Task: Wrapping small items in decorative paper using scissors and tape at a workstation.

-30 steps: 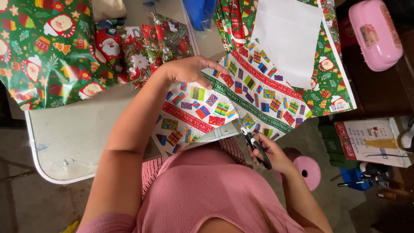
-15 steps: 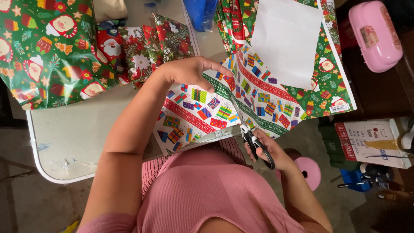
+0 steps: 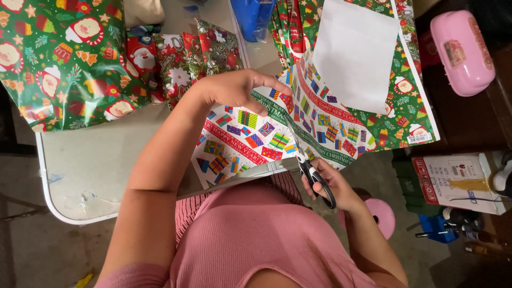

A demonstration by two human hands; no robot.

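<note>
A sheet of gift-box patterned wrapping paper (image 3: 250, 141) lies across the near edge of a grey folding table (image 3: 101, 170). My left hand (image 3: 240, 88) presses down on the paper's upper part, fingers spread toward the right. My right hand (image 3: 328, 186) grips black-handled scissors (image 3: 312, 173) at the table's near edge, and their blades reach up into the paper along a cut line. A white sheet (image 3: 354, 50) lies on green Christmas paper (image 3: 400, 101) just beyond the cut.
A large green Santa-patterned wrapped bundle (image 3: 58, 58) fills the table's left. Smaller wrapped gifts (image 3: 181, 56) sit behind my left hand. A pink case (image 3: 461, 50) lies at the right, a cardboard box (image 3: 458, 181) and a pink stool (image 3: 381, 213) below it.
The scissors have moved up from below the table edge into the paper and the cut has grown longer. My left hand has stayed pressed on the sheet.
</note>
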